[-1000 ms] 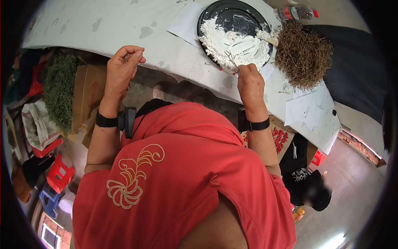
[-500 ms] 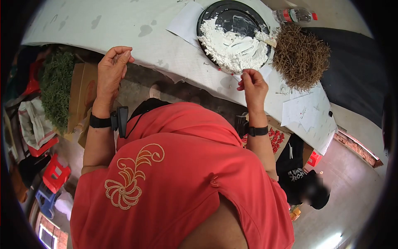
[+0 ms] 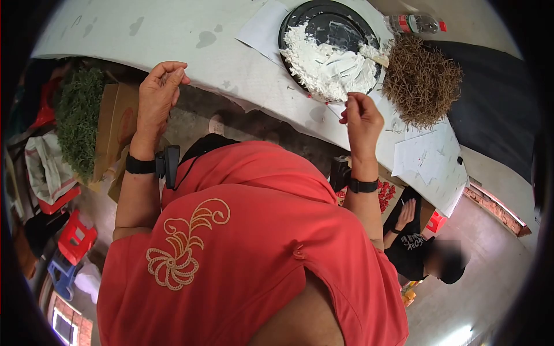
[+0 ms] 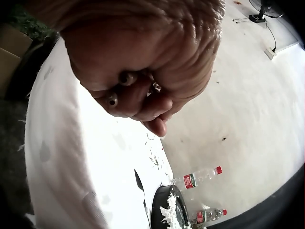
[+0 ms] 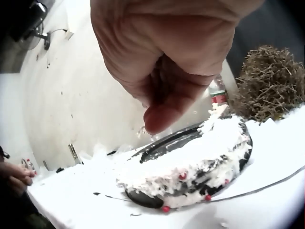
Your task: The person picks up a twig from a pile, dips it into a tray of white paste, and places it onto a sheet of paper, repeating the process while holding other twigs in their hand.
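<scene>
On the table's near edge side lies a round black tray (image 3: 336,29), with white flaky paste (image 3: 332,72) over much of it. My right hand (image 3: 363,124) is beside its near rim, thumb against the curled fingers; the right wrist view shows the hand (image 5: 167,62) above the paste (image 5: 190,152). Any small thing between those fingertips cannot be made out. Farther left, my left hand (image 3: 158,101) hangs at the table edge with curled fingers, thumb near the index finger. In the left wrist view the hand (image 4: 147,62) shows no clear object; its palm is partly hidden.
A brown twig bundle (image 3: 423,81) and a plastic bottle (image 3: 424,23) are right of the tray. Paper sheets (image 3: 418,158) lie on the table (image 3: 184,40). Greenery (image 3: 82,121) stands beside a cardboard box (image 3: 118,124) at left. Another person (image 3: 412,242) is below right.
My right hand has drawn back from the paste and moved right; the thin twig seen at its fingertips no longer shows. My left hand has shifted slightly left. The other person's hand has come into view.
</scene>
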